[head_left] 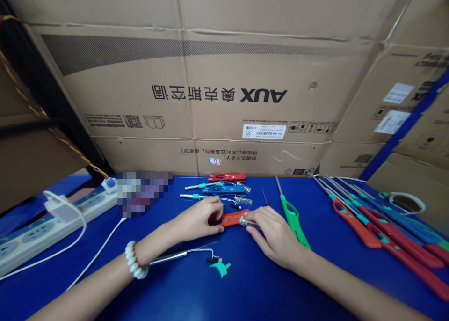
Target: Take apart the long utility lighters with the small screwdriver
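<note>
My left hand (201, 216) is closed on the left end of an orange lighter casing (230, 219), low over the blue table. With closed fingers, my right hand (272, 232) grips a clear lighter fuel tank (244, 221) with a metal valve at the casing's right end; whether it sits inside the casing, I cannot tell. In front of my hands lie a green trigger (220, 269), a black-and-white igniter (213, 259) with a white wire, and a metal lighter tube (168, 258), partly behind my left wrist. A small screwdriver (265, 198) lies beyond my right hand.
Red (228, 177) and blue (224, 189) casings lie behind with metal tubes and clear tanks. A green lighter (293, 215) and several long lighters (386, 227) rest at right. A power strip (35, 232) with white cables runs along the left. A cardboard wall (210, 54) stands behind.
</note>
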### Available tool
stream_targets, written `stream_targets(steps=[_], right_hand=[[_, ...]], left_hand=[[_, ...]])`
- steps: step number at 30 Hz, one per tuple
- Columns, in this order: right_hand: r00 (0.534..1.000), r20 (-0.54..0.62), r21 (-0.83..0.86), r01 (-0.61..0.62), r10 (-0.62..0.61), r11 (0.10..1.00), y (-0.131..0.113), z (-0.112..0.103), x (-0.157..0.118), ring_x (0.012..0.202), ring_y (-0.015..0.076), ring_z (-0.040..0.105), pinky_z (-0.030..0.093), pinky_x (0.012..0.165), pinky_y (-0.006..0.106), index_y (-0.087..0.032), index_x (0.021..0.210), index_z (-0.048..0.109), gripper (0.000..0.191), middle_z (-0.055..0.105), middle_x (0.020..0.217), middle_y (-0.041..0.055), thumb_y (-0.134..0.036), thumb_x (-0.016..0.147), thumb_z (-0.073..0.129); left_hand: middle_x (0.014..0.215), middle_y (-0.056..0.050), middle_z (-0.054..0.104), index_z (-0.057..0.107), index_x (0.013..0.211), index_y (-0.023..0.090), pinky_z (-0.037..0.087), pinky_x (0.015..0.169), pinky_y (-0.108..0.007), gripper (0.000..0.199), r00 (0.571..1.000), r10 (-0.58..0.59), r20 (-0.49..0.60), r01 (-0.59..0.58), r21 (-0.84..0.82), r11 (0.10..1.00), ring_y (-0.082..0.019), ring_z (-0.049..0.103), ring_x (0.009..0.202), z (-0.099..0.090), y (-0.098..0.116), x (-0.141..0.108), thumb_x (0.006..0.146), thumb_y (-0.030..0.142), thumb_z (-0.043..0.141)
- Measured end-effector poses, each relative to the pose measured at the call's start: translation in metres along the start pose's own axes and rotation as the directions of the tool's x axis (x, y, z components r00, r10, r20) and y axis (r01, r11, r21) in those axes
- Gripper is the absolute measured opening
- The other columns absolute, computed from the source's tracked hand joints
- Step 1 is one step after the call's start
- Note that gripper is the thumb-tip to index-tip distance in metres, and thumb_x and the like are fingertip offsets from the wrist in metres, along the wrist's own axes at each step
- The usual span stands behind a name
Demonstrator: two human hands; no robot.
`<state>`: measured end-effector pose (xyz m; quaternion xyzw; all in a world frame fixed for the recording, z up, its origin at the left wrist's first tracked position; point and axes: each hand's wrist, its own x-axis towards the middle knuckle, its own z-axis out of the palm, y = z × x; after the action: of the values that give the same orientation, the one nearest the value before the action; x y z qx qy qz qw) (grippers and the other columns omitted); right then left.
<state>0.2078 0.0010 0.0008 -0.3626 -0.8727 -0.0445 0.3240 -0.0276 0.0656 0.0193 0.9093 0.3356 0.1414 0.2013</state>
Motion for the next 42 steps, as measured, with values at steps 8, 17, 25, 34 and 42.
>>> stream_targets(steps=[8,17,25,34,42], right_hand=[[1.0,-0.016,-0.011,-0.015,0.015,1.0,0.0,-0.005,0.002,0.078,0.0216,0.06,0.045,0.074,0.036,-0.017,0.093,0.056,0.019,0.067,0.085,0.0094,-0.024,0.098,0.039],[0.999,-0.027,-0.012,-0.027,0.027,1.0,0.002,-0.005,0.002,0.078,0.0218,0.059,0.045,0.072,0.036,-0.016,0.094,0.057,0.018,0.066,0.085,0.0091,-0.023,0.097,0.041],[0.999,-0.014,-0.011,-0.045,0.045,0.999,0.003,-0.008,0.002,0.078,0.0215,0.059,0.043,0.073,0.035,-0.018,0.093,0.055,0.015,0.067,0.087,0.0078,-0.023,0.097,0.041],[0.983,0.109,-0.038,-0.145,0.148,0.989,0.007,-0.001,0.001,0.082,0.0219,0.058,0.044,0.077,0.037,-0.018,0.092,0.056,0.008,0.064,0.089,0.0067,-0.02,0.093,0.048],[0.955,0.279,-0.121,-0.069,0.101,0.99,0.002,0.007,-0.001,0.085,0.022,0.055,0.044,0.078,0.037,-0.018,0.094,0.062,0.007,0.061,0.09,0.0058,-0.018,0.088,0.057]], left_hand=[[0.087,-0.001,0.049,0.041,0.08,0.02,0.039,0.067,-0.029,0.028,0.998,-0.007,-0.06,0.014,0.127,0.992,-0.019,0.047,0.079,0.003,0.013,0.0,0.071,0.026,0.068],[0.081,-0.002,0.055,0.039,0.076,0.02,0.038,0.066,-0.029,0.023,1.0,0.003,-0.023,0.003,0.249,0.968,-0.02,0.051,0.079,0.008,0.022,0.013,0.072,0.011,0.059],[0.082,-0.003,0.054,0.041,0.076,0.02,0.038,0.064,-0.029,0.02,1.0,0.012,-0.029,-0.004,0.276,0.961,-0.021,0.051,0.079,0.002,0.003,0.023,0.072,0.01,0.057],[0.092,-0.003,0.057,0.048,0.084,0.019,0.039,0.076,-0.033,0.02,0.998,0.042,-0.054,-0.023,0.309,0.951,-0.023,0.05,0.09,-0.011,0.01,0.007,0.076,0.014,0.065],[0.082,0.003,0.062,0.058,0.08,0.022,0.034,0.064,-0.026,0.026,0.961,-0.198,0.195,0.144,0.259,0.955,-0.02,0.056,0.077,-0.037,0.017,-0.059,0.064,0.011,0.075]])
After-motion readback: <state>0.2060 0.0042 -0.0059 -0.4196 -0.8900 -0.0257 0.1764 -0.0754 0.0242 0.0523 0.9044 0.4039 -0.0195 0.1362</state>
